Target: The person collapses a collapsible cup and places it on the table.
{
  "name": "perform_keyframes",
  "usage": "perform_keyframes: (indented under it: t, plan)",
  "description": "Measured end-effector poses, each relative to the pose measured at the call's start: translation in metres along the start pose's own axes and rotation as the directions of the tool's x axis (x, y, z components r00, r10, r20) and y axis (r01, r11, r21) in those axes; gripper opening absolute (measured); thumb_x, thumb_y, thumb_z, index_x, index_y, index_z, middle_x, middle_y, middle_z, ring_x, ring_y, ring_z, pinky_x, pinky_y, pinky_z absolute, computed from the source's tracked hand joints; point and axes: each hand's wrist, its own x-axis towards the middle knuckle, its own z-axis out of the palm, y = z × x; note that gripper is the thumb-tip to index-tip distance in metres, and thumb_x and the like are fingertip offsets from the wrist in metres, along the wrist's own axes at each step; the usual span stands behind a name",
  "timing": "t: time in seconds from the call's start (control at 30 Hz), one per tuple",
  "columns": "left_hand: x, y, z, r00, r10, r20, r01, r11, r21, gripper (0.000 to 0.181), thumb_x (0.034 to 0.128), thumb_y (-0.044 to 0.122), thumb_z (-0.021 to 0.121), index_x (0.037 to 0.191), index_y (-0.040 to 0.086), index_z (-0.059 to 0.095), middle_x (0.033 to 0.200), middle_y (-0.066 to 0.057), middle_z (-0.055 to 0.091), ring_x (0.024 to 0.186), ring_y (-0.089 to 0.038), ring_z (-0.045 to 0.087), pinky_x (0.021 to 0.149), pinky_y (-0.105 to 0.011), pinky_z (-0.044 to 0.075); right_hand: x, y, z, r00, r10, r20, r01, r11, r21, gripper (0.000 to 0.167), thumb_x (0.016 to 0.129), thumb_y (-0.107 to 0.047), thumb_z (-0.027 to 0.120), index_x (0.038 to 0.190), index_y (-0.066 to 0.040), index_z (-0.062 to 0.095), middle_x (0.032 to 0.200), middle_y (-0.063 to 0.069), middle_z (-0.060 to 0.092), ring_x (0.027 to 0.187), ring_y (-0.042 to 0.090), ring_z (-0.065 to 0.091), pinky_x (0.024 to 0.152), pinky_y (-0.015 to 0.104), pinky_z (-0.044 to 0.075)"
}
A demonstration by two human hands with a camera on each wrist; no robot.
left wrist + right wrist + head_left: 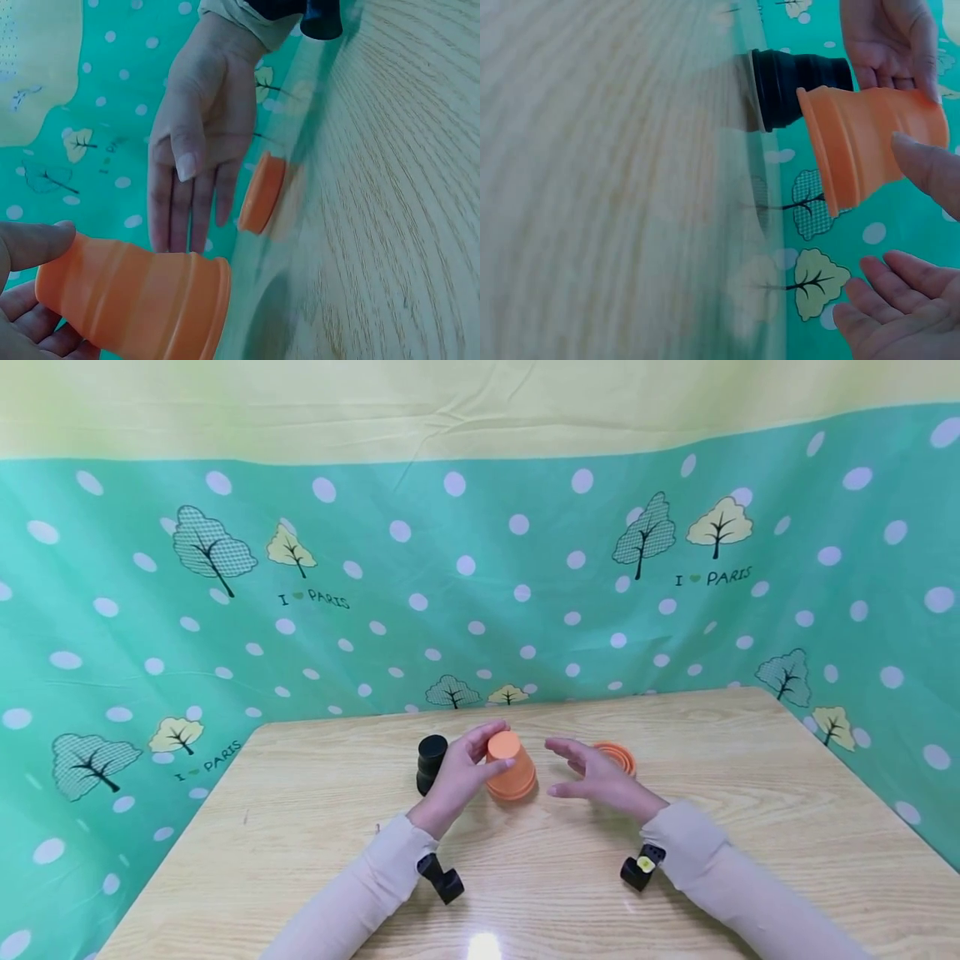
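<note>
My left hand (459, 774) holds an orange ribbed collapsible cup (513, 778) near its narrow base, thumb on one side and fingers on the other. The cup is upside down, its wide rim facing the tabletop and a little above it in the left wrist view. To its right, my right hand (602, 779) is spread with nothing in it, apart from the cup. Partly behind that hand lies a low orange ringed piece (262, 193), like a collapsed cup. A black ribbed cup (791, 88) stands upside down beside the left hand.
The wooden table (315, 860) reaches back to a green curtain (420, 560) with white dots and printed trees. A black wrist camera (442, 878) is strapped to the left sleeve, another camera (640, 867) to the right.
</note>
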Motion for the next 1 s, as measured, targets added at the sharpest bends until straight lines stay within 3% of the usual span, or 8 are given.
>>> perform_keyframes:
  t: [0.27,0.77,1.0]
  plan:
    - [-0.002,0.0,0.002,1.0,0.012,0.016,-0.012,1.0,0.001,0.058,0.0844,0.009,0.071,0.138,0.009,0.047,0.139,-0.005,0.05,0.132,-0.021,0.041,0.111,-0.04,0.029,0.002,0.004,0.006,1.0,0.023,0.015,-0.023,1.0,0.01,0.074,0.083,-0.012,0.073,0.144,-0.002,0.033,0.148,0.015,0.035,0.138,0.033,0.027,0.112,0.048,0.023]
    - [-0.004,0.009,0.006,0.998,0.005,0.062,-0.003,0.999,-0.038,0.057,0.0853,0.001,0.067,0.138,0.004,0.045,0.141,-0.012,0.047,0.134,-0.026,0.038,0.112,-0.044,0.026,0.008,0.005,0.016,0.999,0.028,0.045,-0.031,0.997,0.064,0.077,0.08,-0.019,0.077,0.143,-0.005,0.036,0.147,0.013,0.038,0.138,0.031,0.028,0.112,0.046,0.024]
    - [-0.008,0.012,0.01,0.996,0.053,0.071,-0.05,0.998,-0.047,0.058,0.085,0.007,0.069,0.138,0.006,0.046,0.14,-0.008,0.049,0.133,-0.024,0.039,0.112,-0.043,0.026,0.008,0.002,0.019,0.999,0.021,0.044,-0.024,0.996,0.084,0.079,0.079,-0.022,0.077,0.144,-0.005,0.035,0.147,0.014,0.038,0.137,0.031,0.031,0.111,0.045,0.026]
